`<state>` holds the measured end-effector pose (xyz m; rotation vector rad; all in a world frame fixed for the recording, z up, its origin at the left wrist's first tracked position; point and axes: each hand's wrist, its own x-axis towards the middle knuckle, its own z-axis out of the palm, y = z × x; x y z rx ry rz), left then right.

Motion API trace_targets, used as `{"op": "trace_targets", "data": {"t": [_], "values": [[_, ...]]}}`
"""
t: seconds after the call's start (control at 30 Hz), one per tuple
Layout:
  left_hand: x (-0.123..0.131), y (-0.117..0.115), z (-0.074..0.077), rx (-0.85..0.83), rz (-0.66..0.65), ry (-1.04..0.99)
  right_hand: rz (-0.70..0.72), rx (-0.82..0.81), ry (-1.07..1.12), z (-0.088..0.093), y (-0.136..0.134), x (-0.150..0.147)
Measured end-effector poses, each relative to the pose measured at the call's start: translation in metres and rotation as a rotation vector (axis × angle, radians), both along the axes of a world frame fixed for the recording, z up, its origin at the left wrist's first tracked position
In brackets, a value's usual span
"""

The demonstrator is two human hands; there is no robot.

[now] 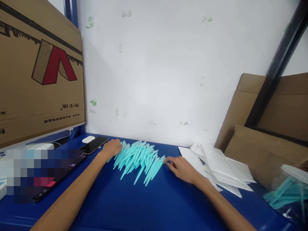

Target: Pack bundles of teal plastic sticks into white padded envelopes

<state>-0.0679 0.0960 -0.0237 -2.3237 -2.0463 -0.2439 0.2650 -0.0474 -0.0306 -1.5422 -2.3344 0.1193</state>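
A loose heap of slim turquoise sticks with paler, see-through ends (141, 157) lies on the blue tabletop (134, 208). My left hand (112, 149) rests at the heap's left edge with its fingers bent and turned away. What is under those fingers is hidden, though a bit of turquoise shows just below them. On the opposite side, my right hand (181, 167) has loosely bent fingers set apart. Its fingertips reach the outermost sticks at the right edge, and nothing is visibly held in it.
White paper envelopes (221, 166) lie right of my right hand. A clear tub of turquoise sticks (288, 195) stands at the far right, near a cardboard box (262, 154). Left are a phone (95, 145), a white case (88, 139), a tablet (64, 173) and a large carton (40, 73).
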Motion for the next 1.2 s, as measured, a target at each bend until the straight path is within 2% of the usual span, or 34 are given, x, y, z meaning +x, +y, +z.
{"op": "trace_targets", "data": {"t": [0.2,0.67,0.9,1.2], "values": [[0.005,-0.004,0.0,0.014,0.011,0.007,0.012,0.018,0.003,0.0,0.0,0.002],[0.022,-0.008,-0.011,-0.013,-0.073,-0.051,0.005,-0.002,0.017,0.001,-0.002,0.0],[0.03,-0.013,-0.008,-0.013,-0.128,-0.051,0.011,0.025,0.045,-0.002,-0.001,-0.002],[0.035,-0.017,-0.008,0.021,-0.132,-0.04,0.096,0.084,0.082,-0.01,-0.002,-0.012]]}}
